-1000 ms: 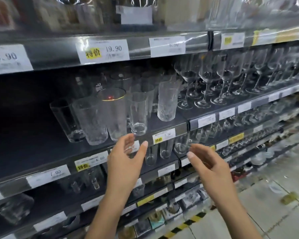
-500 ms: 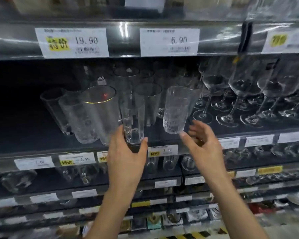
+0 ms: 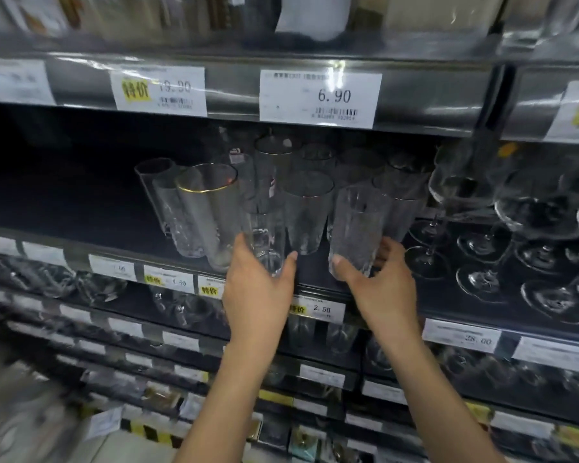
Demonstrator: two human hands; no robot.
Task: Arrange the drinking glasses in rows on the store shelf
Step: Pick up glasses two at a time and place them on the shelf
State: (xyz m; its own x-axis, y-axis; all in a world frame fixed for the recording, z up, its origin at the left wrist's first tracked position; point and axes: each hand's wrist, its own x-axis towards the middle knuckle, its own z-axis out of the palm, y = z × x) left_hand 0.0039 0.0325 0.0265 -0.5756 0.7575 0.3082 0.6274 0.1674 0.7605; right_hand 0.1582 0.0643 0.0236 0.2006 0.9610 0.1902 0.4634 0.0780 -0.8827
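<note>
Several clear tumblers stand bunched on the dark store shelf (image 3: 81, 235). My left hand (image 3: 259, 289) grips the base of a narrow smooth glass (image 3: 266, 242) at the shelf's front edge, thumb on its left side and fingers on its right. My right hand (image 3: 378, 282) curls round the bottom of a textured glass (image 3: 356, 228) just to the right. A gold-rimmed tumbler (image 3: 211, 208) and other textured tumblers stand left of the narrow glass; more tumblers (image 3: 308, 208) fill the rows behind.
Stemmed wine glasses (image 3: 482, 212) crowd the same shelf to the right, close to my right hand. The upper shelf edge with price tags (image 3: 318, 98) hangs low above the tumblers. The shelf's left part is dark. Lower shelves hold more glassware (image 3: 318, 332).
Both hands rose from below the shelf edge to the front glasses. The left hand closed round the narrow glass, and the right hand took hold of the textured glass.
</note>
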